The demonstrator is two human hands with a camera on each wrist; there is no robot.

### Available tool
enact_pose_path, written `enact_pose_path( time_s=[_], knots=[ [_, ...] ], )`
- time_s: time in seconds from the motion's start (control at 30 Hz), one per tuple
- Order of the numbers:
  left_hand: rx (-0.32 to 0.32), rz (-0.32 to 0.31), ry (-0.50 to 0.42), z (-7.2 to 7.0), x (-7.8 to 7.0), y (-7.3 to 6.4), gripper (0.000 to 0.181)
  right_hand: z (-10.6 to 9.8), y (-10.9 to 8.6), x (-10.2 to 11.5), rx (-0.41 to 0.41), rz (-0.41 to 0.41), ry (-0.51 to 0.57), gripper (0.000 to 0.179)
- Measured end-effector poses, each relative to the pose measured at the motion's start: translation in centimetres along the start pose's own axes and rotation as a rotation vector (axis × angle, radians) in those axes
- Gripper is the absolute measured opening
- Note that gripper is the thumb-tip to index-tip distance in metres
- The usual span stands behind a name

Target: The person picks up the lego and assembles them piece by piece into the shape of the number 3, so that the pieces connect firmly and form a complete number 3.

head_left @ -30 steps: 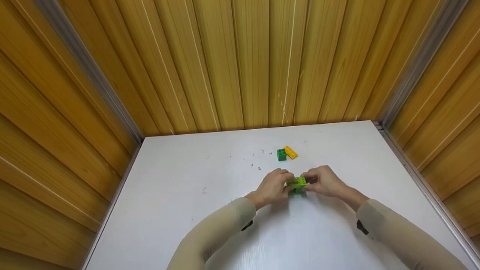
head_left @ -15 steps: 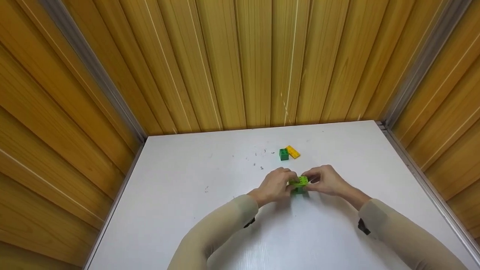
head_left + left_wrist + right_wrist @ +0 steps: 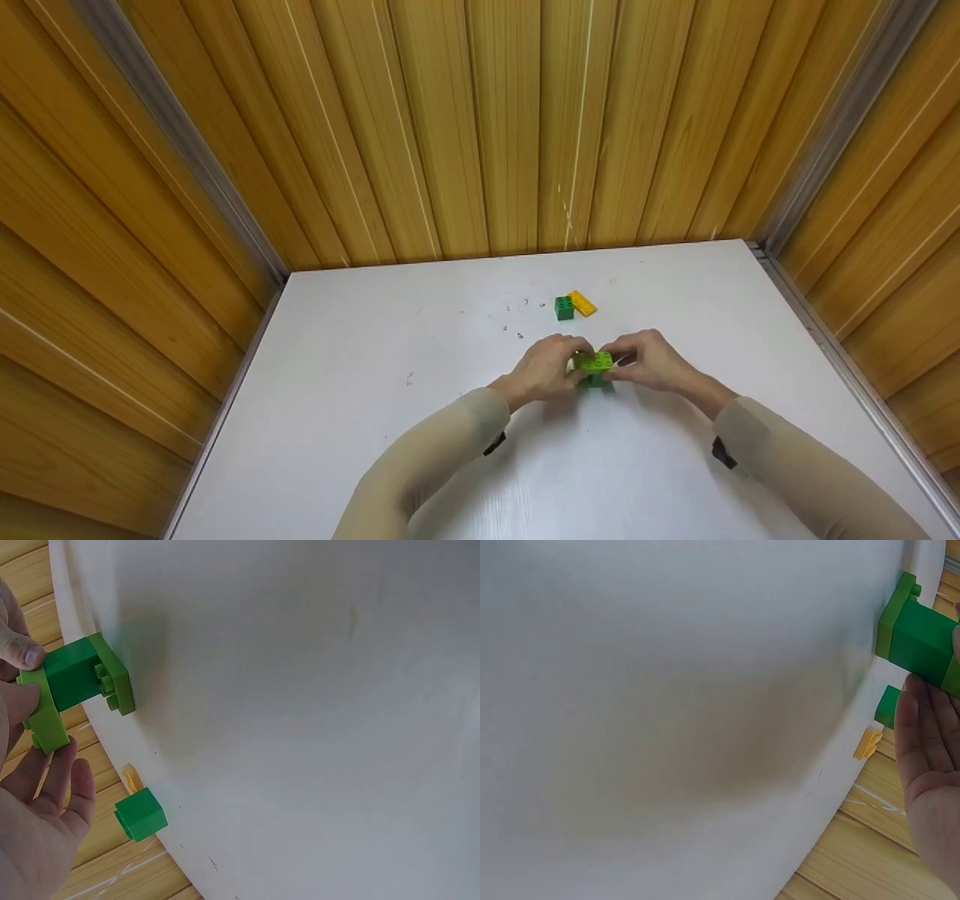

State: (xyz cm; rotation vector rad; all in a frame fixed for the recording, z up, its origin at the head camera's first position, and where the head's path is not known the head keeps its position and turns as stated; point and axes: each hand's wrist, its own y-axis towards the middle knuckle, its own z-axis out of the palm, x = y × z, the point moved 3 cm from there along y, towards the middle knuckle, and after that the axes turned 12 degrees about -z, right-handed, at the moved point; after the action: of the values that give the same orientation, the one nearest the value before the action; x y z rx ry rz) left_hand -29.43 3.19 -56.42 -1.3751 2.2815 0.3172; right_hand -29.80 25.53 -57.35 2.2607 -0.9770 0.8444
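Observation:
Both hands are at a small stack of toy building bricks in front of the person. On top of it lies a flat light green brick [image 3: 598, 363]. Under that comes a dark green brick [image 3: 73, 673], with another light green flat brick [image 3: 114, 679] at the bottom, close to the tabletop. The left hand [image 3: 546, 367] pinches the top brick's left end between thumb and fingers. At its right end, the right hand [image 3: 646, 361] pinches the same brick. Fingers cover part of the top brick in both wrist views.
Beyond the hands, a separate dark green brick [image 3: 564, 308] stands against a yellow flat brick [image 3: 582, 303]. Small dark marks dot the white table [image 3: 360, 337] left of them. Wood-patterned walls [image 3: 465, 135] rise behind and at both sides.
The head view has shifted slightly. Both hands keep their hold on the stack, with only tiny finger movement at the top brick.

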Motion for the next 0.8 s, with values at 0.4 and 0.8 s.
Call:
enact_pose_path(
  time_s=[0.4,0.8],
  knots=[
    [0.03,-0.065,-0.134,-0.6,1.0,0.3,0.038,-0.1,0.0,0.0,0.012,0.036,-0.007,0.032],
    [-0.004,-0.111,-0.227,-1.3,1.9,1.1,0.041,-0.2,0.0,-0.2,0.009,0.045,0.015,0.035]
  ],
)
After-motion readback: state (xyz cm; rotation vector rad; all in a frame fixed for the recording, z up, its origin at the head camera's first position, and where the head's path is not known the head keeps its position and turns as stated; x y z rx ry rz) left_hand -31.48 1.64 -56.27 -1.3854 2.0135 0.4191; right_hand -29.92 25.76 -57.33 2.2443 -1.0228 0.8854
